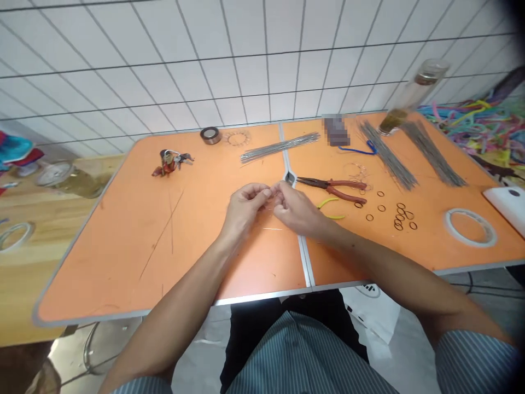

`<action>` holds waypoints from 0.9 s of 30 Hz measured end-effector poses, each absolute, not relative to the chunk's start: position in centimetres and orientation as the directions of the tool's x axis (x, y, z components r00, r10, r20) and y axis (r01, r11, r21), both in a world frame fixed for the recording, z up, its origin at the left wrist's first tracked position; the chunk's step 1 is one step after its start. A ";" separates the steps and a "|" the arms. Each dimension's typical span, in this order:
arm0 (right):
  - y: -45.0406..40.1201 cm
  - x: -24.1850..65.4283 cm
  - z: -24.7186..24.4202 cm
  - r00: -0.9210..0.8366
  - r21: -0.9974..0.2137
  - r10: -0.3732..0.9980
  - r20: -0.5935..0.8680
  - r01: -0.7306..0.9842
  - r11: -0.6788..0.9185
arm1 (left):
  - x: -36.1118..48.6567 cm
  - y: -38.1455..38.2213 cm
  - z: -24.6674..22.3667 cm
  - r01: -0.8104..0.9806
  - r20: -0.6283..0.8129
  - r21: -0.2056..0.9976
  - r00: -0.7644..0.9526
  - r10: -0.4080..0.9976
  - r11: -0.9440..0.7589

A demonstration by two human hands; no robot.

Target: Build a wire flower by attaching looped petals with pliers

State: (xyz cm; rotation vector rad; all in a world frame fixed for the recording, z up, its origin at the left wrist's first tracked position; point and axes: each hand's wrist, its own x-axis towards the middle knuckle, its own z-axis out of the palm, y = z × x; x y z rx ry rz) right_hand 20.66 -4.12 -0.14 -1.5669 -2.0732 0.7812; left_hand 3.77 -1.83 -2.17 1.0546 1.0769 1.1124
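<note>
My left hand (245,209) and my right hand (296,205) meet over the middle of the orange table, both with fingers pinched. Faint thin strands show between and below the fingertips, but I cannot make out what they grip. Just beneath, a short thin wire (273,229) lies on the tabletop. Beyond my right hand rest long-nose pliers (328,184) with red-brown handles. A second tool with yellow handles (328,202) is partly hidden by that hand. Several small dark rings (400,216) are scattered to the right, near a loose tangle of fine copper wire (359,174).
Bundles of grey wire stems (281,148) lie at the back and right. A roll of tape (210,135), a small wire figure (170,162) and long thin wires (162,235) are on the left. A glass bottle (412,98) and a white ring (471,227) stand right.
</note>
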 end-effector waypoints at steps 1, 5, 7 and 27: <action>-4.1 20.9 0.4 -0.309 -0.614 0.951 -0.004 0.751 0.242 | 3.5 -1.8 -2.2 -0.162 -0.139 0.975 0.101 0.985 0.154; -3.0 25.2 2.3 -0.213 -0.495 0.977 0.002 0.849 0.186 | 2.1 -1.1 -2.0 -0.194 -0.123 0.973 0.027 0.992 0.126; -2.1 28.6 2.5 -0.093 -0.395 0.995 0.047 0.913 0.104 | 1.6 -0.8 -1.8 -0.201 -0.127 0.971 0.023 0.992 0.129; -5.2 31.7 0.6 -0.424 0.095 0.892 -0.159 0.892 0.441 | 1.9 -1.3 -1.0 -0.064 -0.204 0.975 0.109 0.973 0.211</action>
